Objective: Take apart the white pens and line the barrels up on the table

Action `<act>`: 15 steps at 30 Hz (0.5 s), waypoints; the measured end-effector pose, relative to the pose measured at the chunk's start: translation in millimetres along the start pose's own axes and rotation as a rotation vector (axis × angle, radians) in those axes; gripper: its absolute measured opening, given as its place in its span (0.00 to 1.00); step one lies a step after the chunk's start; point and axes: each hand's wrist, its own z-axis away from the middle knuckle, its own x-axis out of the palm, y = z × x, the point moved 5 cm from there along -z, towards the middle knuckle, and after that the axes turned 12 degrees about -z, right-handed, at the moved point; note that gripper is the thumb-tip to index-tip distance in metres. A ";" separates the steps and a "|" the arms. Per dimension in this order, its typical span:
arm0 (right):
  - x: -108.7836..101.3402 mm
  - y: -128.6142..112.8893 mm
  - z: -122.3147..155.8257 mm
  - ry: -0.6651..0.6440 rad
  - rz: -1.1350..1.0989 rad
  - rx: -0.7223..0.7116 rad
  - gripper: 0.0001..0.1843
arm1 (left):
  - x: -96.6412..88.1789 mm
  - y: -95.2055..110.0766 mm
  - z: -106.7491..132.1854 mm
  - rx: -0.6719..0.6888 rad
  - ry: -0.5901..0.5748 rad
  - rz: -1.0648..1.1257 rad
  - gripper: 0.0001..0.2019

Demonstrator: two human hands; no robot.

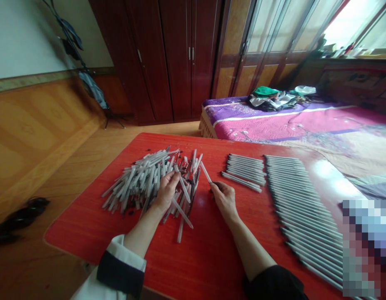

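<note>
My left hand (168, 188) is at the right side of a loose pile of clear plastic pen barrels (143, 179). Its thumb and fingers are pinched on a translucent pen barrel (184, 190), which slants down to the right. My right hand (224, 196) grips the lower end of another clear pen barrel (206, 171), its free end pointing up and left. Thin dark refills (196, 183) and small black caps lie among the barrels between my hands. Right of my right hand, a short row of black-ended pens (245, 170) lies side by side, one slightly apart in front.
A long row of black-ended pens (301, 208) covers the right part of the red table (205, 266). Behind stand a bed (289, 123) with folded clothes (272, 98) and dark red wardrobes (177, 58). A coat stand (86, 71) leans at the left wall. Black items (22, 216) lie on the floor.
</note>
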 end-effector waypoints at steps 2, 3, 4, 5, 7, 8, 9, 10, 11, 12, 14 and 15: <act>-1.3 0.8 -0.8 0.026 0.056 -0.032 0.20 | -0.8 -0.2 -0.7 0.011 0.006 0.015 0.15; -2.5 0.6 -1.0 0.046 0.108 -0.047 0.21 | -1.8 -0.1 -1.3 0.020 0.020 0.023 0.15; -3.6 0.2 -1.1 0.066 0.174 -0.053 0.21 | -3.3 0.1 -2.0 0.029 0.040 0.032 0.15; -4.5 -0.4 -0.8 0.081 0.251 -0.047 0.22 | -5.3 0.4 -2.7 0.040 0.070 0.041 0.15; -4.6 -2.3 0.4 0.086 0.406 -0.019 0.22 | -9.9 1.4 -3.8 0.062 0.139 0.059 0.15; -3.8 -3.8 1.6 0.081 0.476 -0.006 0.21 | -12.2 1.9 -4.2 0.072 0.174 0.070 0.15; -2.6 -5.4 3.0 0.074 0.539 0.004 0.20 | -14.2 2.5 -4.4 0.081 0.204 0.082 0.16; -0.9 -7.1 4.5 0.066 0.598 0.009 0.19 | -16.0 2.8 -4.7 0.088 0.228 0.093 0.16; 1.1 -8.8 6.1 0.058 0.655 0.009 0.18 | -17.4 3.0 -5.0 0.093 0.246 0.101 0.16; 3.5 -10.4 7.7 0.048 0.707 0.002 0.17 | -18.7 2.9 -5.5 0.098 0.260 0.106 0.15; 8.0 -13.1 10.0 0.023 0.780 -0.024 0.15 | -21.3 1.9 -6.8 0.108 0.284 0.110 0.15; 9.6 -14.1 10.6 0.012 0.795 -0.038 0.14 | -22.7 1.2 -7.5 0.114 0.298 0.109 0.15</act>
